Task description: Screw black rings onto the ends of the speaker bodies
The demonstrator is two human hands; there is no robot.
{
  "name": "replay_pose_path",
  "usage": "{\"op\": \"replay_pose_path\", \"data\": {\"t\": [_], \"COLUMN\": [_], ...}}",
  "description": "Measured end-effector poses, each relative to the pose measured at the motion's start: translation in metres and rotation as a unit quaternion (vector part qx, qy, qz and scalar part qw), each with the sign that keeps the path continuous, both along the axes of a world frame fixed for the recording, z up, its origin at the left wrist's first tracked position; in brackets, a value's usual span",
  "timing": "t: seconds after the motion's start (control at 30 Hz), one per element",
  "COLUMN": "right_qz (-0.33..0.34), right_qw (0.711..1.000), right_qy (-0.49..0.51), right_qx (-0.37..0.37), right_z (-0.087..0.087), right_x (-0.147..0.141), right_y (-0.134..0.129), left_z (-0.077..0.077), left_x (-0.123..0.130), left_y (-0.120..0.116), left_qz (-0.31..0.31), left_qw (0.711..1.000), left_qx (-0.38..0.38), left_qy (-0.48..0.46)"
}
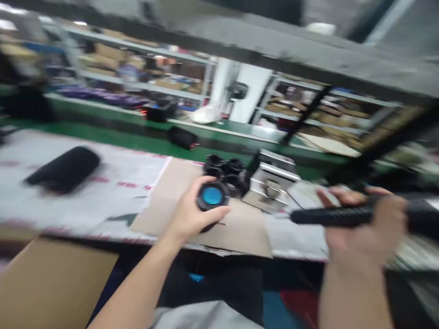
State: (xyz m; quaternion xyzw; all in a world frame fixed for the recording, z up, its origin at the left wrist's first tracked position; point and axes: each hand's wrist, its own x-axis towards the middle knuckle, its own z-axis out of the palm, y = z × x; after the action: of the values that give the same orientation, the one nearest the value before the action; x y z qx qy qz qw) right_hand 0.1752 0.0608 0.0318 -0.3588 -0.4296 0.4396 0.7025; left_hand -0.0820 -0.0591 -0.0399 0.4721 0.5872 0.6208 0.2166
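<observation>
My left hand point(190, 210) is closed around a round black part point(203, 203) with a shiny blue disc point(212, 196) facing up, perhaps a speaker driver. It is over a beige sheet on the bench, just in front of a cluster of black cup-shaped parts point(226, 171). On the right, my right hand point(370, 233) grips a long black tool point(329, 217) that looks like an electric screwdriver, its narrower end pointing left. This tool is blurred by motion. Between the hands, farther back, stands a silver metal fixture point(269, 185) with a latch on its front.
A black rounded cylinder point(68, 169) lies on the white bench covering point(116, 196) at left. Another dark cylinder point(183, 137) rests on the green surface behind. A cardboard box point(51, 283) is at lower left. A grey beam point(240, 43) crosses overhead; loaded shelves stand beyond.
</observation>
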Motion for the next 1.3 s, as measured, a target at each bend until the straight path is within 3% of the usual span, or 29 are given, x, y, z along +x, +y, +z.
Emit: {"op": "replay_pose_path", "data": {"t": [0.13, 0.17, 0.37, 0.47, 0.7, 1.07, 1.3], "right_qz": [-0.029, -0.001, 0.092, 0.133, 0.161, 0.149, 0.161], "right_qw": [0.992, 0.99, 0.982, 0.976, 0.975, 0.981, 0.977], "right_qy": [0.087, 0.077, 0.044, 0.042, 0.023, -0.02, 0.008], "right_qx": [0.081, 0.121, 0.156, 0.169, 0.151, 0.12, 0.136], "right_z": [-0.004, -0.002, 0.005, 0.002, -0.001, -0.005, -0.006], "right_x": [0.013, 0.011, -0.008, -0.018, -0.037, -0.045, -0.046], "right_y": [0.03, 0.036, 0.058, 0.071, 0.088, 0.094, 0.098], "left_z": [0.0, 0.001, 0.002, -0.001, -0.006, -0.009, -0.003], "left_x": [-0.003, -0.002, 0.006, 0.013, 0.043, 0.044, 0.051], "left_y": [-0.001, -0.003, -0.009, 0.005, 0.045, 0.046, 0.046], "left_qz": [0.058, 0.067, 0.101, 0.07, -0.034, -0.039, -0.034], "left_qw": [0.994, 0.993, 0.986, 0.988, 0.99, 0.99, 0.994], "left_qx": [-0.032, -0.039, -0.07, -0.05, -0.037, 0.001, -0.011], "left_qy": [0.083, 0.094, 0.113, 0.13, 0.133, 0.134, 0.105]}}
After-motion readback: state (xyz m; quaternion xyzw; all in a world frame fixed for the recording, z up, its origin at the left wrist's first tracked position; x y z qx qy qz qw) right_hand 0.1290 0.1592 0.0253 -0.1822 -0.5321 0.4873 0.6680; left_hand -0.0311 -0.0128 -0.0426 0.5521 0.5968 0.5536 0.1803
